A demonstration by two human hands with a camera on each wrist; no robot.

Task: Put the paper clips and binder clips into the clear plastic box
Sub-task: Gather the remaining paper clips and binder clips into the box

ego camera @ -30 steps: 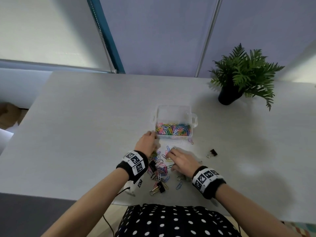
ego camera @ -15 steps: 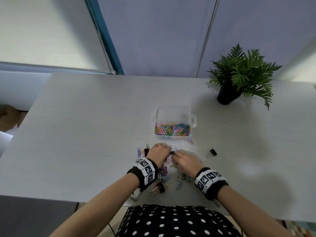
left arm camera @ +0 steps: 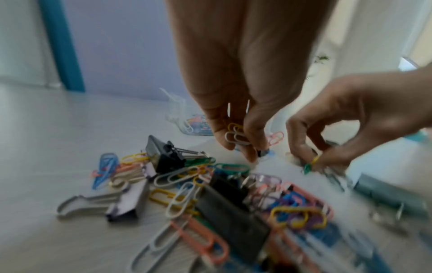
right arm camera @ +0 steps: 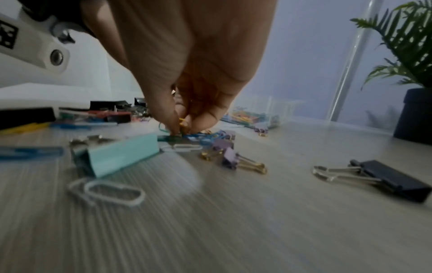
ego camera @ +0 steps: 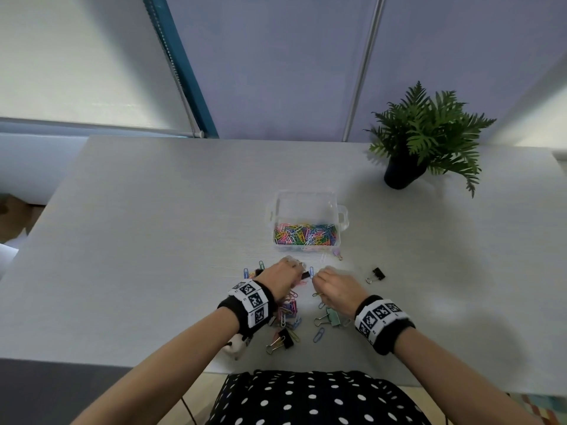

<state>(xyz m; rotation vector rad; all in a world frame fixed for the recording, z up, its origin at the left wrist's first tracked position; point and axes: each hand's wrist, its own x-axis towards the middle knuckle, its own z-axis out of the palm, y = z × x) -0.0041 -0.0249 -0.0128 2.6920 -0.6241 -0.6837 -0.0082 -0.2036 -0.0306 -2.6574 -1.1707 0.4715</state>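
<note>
The clear plastic box (ego camera: 306, 207) stands mid-table, its near half full of coloured paper clips (ego camera: 306, 235). In front of it a loose heap of paper clips and binder clips (left arm camera: 210, 186) lies on the table. My left hand (ego camera: 280, 273) hovers over the heap's far edge and pinches several paper clips (left arm camera: 235, 134), white and yellow among them. My right hand (ego camera: 334, 286), just to its right, pinches a yellow and a green paper clip (left arm camera: 312, 163) at the table surface (right arm camera: 181, 125). A mint binder clip (right arm camera: 117, 155) lies near the right wrist.
A black binder clip (ego camera: 376, 274) lies apart at the right of the hands, another black one (ego camera: 280, 340) near the table's front edge. A potted fern (ego camera: 423, 139) stands at the back right. A purple binder clip (right arm camera: 233, 158) lies near the right hand.
My left hand has come back from the box's near left corner to the heap. Both hands now pinch clips close together; the right hand has drawn slightly right.
</note>
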